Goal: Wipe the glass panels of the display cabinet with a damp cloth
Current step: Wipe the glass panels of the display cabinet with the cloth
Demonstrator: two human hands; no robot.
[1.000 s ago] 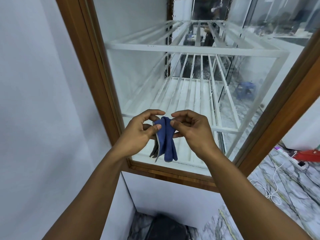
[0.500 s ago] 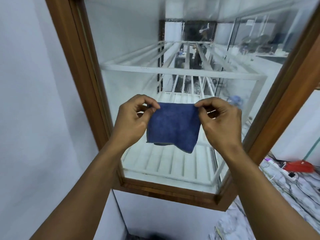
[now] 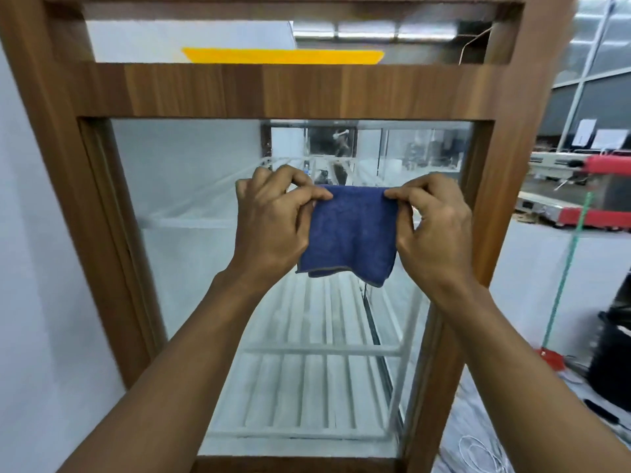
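Observation:
A blue cloth [image 3: 351,233] hangs spread out flat in front of the display cabinet's glass panel [image 3: 191,186]. My left hand [image 3: 273,223] pinches its upper left corner between thumb and fingers. My right hand [image 3: 437,230] pinches the upper right corner. The cloth is held at about the upper third of the pane; whether it touches the glass cannot be told. The cabinet has a wooden frame [image 3: 273,92] and white slatted shelves [image 3: 317,390] behind the glass.
A white wall [image 3: 37,268] stands close on the left. To the right are a green pole [image 3: 566,268], a black bin [image 3: 614,356], white cables [image 3: 478,452] on the floor and red-and-white equipment [image 3: 580,189] further back.
The bunched cloth was unfolded and spread between both hands. The hands and my view then rose toward the top of the glass panel.

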